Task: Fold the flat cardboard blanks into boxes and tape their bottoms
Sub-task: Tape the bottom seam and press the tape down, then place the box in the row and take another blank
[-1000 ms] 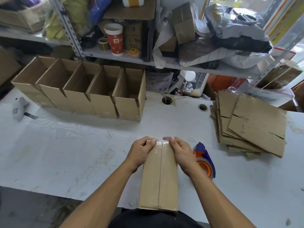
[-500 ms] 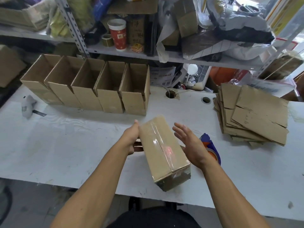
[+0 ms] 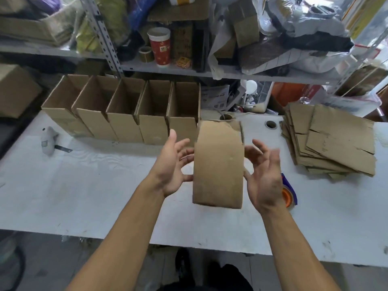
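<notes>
Box turning between spread palms

Left hand (image 3: 171, 164) and right hand (image 3: 263, 177), fingers loose, gripping nothing, flank the box (image 3: 218, 164); catch it squarely, then stand it beside the row of boxes (image 3: 126, 114) at the table's far edge.

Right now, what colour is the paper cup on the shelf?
Red with a white rim, the tall paper cup, clearest in the head view.

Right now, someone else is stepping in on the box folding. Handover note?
Left hand: open, fingers spread beside the box in hand.
Right hand: open on the other side; whether either touches the box is unclear, so it may be mid-flip.
Done: five folded boxes stand open-topped in a row at the table's back.
Left: set this box next to the row, then fold and tape the stack of flat blanks at right. Tape dispenser lies behind the right hand.
</notes>
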